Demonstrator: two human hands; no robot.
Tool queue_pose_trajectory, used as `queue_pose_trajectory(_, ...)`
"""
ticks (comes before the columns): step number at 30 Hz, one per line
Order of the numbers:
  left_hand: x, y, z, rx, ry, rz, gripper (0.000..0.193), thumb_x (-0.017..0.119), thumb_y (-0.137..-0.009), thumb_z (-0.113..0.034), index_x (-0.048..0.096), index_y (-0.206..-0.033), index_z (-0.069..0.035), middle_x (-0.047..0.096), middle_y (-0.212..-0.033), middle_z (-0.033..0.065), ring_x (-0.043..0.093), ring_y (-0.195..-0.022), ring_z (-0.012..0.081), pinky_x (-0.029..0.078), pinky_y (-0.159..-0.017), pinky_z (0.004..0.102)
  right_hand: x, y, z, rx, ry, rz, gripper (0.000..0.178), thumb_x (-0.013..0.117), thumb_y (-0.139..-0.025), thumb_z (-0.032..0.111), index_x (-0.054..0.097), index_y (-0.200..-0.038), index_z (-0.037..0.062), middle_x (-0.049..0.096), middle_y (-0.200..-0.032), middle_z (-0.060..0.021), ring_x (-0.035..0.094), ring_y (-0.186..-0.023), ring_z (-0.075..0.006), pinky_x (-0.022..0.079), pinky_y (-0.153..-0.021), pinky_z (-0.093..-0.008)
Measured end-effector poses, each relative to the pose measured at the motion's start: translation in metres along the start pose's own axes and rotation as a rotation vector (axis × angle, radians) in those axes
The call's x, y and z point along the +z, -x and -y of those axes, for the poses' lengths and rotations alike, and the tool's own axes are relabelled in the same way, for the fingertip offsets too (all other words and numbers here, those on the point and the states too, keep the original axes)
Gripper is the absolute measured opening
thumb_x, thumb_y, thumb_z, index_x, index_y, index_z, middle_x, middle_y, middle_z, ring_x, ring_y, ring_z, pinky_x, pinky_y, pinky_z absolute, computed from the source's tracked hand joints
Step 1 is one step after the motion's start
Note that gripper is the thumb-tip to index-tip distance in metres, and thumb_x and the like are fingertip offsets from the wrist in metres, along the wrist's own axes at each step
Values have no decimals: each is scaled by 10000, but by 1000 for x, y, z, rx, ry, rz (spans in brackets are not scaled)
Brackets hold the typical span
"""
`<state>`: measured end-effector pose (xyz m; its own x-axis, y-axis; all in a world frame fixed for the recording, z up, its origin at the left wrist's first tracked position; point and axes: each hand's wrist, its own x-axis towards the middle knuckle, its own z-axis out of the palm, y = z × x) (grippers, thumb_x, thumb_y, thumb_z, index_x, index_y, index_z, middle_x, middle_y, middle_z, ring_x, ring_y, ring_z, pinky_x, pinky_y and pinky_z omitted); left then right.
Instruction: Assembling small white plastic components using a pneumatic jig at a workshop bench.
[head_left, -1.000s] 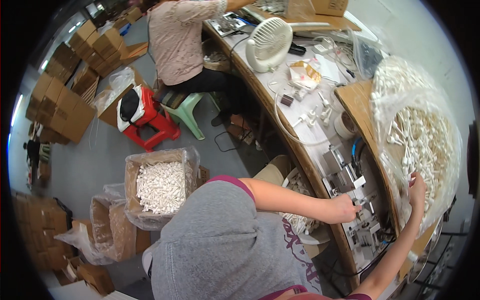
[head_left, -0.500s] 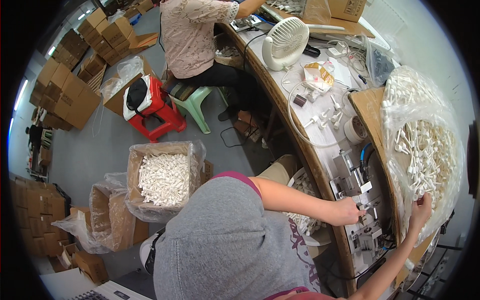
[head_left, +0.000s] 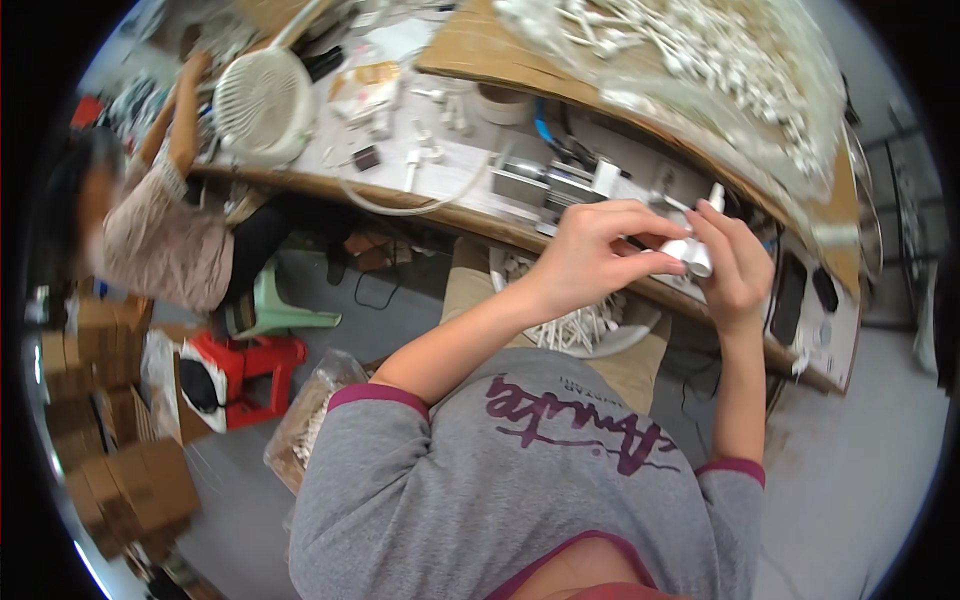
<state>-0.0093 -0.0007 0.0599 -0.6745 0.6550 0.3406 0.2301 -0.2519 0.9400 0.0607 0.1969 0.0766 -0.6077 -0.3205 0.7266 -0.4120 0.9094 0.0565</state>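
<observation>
Many white pieces lie in a tub below the left hand, whose nearly closed fingertips pinch a white part; the right hand curls round it. Light fingertip pressure could let it slip among those pieces.

Grey T-shirt, maroon sleeve trim

left grip: off metal fixture, now pinching white pieces | right grip: off bagged pile, now on same pieces | grips: apart before, now together | view: swung, co-worker now far left
</observation>
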Motion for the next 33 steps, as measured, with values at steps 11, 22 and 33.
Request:
queue_pose_trajectory(11, 13, 24, 75, 336, -870, 63, 255, 764, -764, -123, 716, -1003, -51, 677, -1186, 73, 686, -756, 208, 557, -653, 308, 4, 40, 10, 445, -106, -179, 269, 682, -710, -90, 711, -949, 31, 722, -1018, -100, 707, -850, -234, 559, -697, -299)
queue_pose_trajectory(22, 19, 3, 71, 290, -1113, 203, 254, 775, -739, -185, 734, -966, -80, 694, -1185, 61, 664, -618, 214, 528, -588, 306, 3, 62, 14, 352, -62, -223, 286, 710, -639, -29, 738, -917, 29, 635, -800, -56, 619, -625, -175, 483, -513, -267)
queue_pose_trajectory(33, 27, 16, 36, 105, -204, 71, 360, 785, -765, -7, 684, -1110, -30, 696, -977, 102, 702, -793, 141, 586, -696, 261, 13, 62, 26, 153, 1, -114, 332, 677, -639, 71, 706, -959, -10, 642, -823, -78, 608, -629, -203, 461, -516, -308)
